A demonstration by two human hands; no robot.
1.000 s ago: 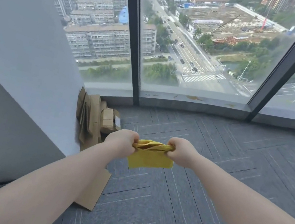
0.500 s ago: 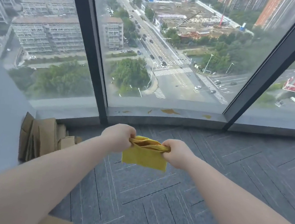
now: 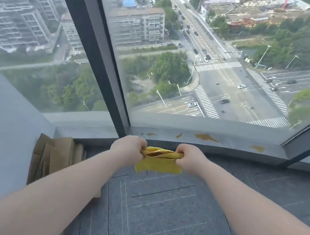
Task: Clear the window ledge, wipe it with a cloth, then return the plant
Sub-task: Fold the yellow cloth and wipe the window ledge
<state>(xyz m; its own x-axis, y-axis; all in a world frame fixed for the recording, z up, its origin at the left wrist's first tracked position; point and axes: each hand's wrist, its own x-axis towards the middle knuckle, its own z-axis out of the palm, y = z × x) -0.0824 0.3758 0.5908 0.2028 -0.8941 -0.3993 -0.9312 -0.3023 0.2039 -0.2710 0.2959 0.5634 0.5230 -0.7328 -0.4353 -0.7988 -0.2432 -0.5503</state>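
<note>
At the centre of the frame both hands grasp a folded yellow cloth, left hand on its left end, right hand on its right. It hangs above the carpet, just below the window ledge, which carries yellowish stains. Flattened cardboard leans at lower left.

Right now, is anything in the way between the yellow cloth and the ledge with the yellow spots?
Nothing visible is. Both the left hand and right hand grip the yellow cloth just in front of the window ledge. The stained stretch has nothing standing on it. The cardboard leans off to the left.
</note>
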